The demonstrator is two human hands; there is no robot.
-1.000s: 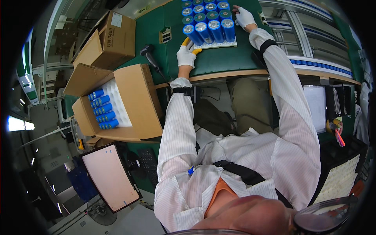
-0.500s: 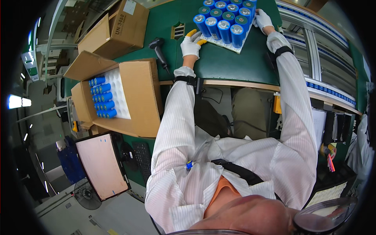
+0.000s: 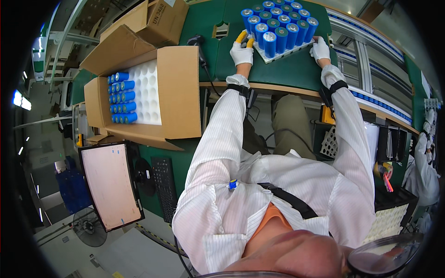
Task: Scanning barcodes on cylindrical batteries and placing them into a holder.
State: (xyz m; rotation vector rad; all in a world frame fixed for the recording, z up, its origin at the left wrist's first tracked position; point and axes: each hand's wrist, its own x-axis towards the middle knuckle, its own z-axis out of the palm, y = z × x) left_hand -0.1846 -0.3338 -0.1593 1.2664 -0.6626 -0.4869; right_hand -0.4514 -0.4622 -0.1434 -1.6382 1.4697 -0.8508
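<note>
Both gloved hands are gripping a white tray [image 3: 283, 51] of upright blue cells [image 3: 278, 28] on the far green bench [image 3: 287, 74]: left hand [image 3: 241, 52] and right hand [image 3: 320, 49] clasping opposite edges. It looks mid-reposition; steady, level handling seems needed.

A white tray [image 3: 283, 52] packed with upright blue cylindrical battery cells [image 3: 277, 24] sits slightly skewed on the green table [image 3: 282, 74], near its far edge.

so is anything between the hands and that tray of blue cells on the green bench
Nothing visible is. The left hand is already against the near-left corner of the white tray of upright blue cells, and the right hand is at its right edge. The handheld scanner lies off to the left.
</note>
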